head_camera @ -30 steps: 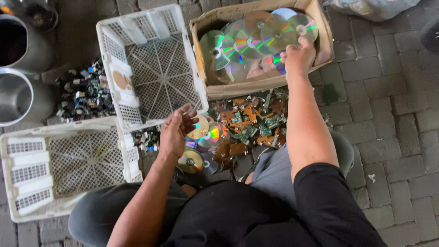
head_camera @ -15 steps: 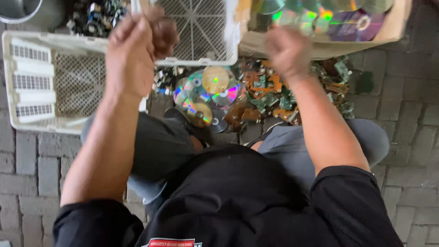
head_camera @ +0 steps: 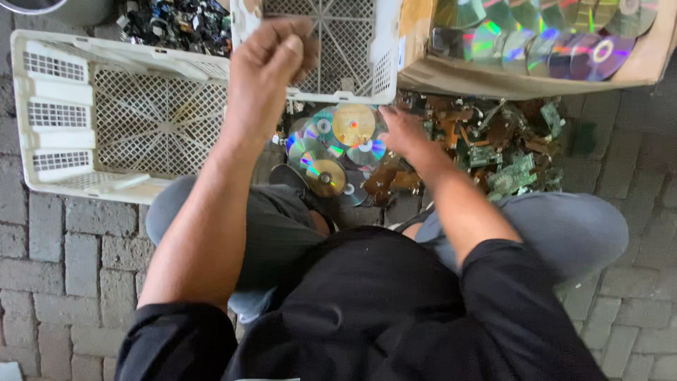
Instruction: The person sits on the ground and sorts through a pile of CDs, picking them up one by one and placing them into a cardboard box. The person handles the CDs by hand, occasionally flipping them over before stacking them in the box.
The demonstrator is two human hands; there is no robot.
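Note:
My left hand (head_camera: 271, 67) is raised as a closed fist in front of the upper white mesh crate (head_camera: 384, 63); nothing shows between its fingers. Lower down, my right hand (head_camera: 400, 130) reaches onto a small heap of shiny discs (head_camera: 326, 152) on the ground between my knees. Its fingertips touch the edge of a gold-coloured disc (head_camera: 352, 123) lying on top. A cardboard box (head_camera: 493, 81) at the upper right holds many more iridescent discs (head_camera: 557, 42).
A second white mesh crate (head_camera: 42, 106) lies at the left on the brick paving (head_camera: 56, 254). Broken green and brown circuit boards (head_camera: 508, 148) lie scattered under the box. A heap of dark small parts (head_camera: 176, 25) and a metal pot (head_camera: 63, 8) sit at the top left.
My right hand has come down from the disc box to the disc heap on the ground. My left hand rose from that heap as a fist and now hangs by the upper crate.

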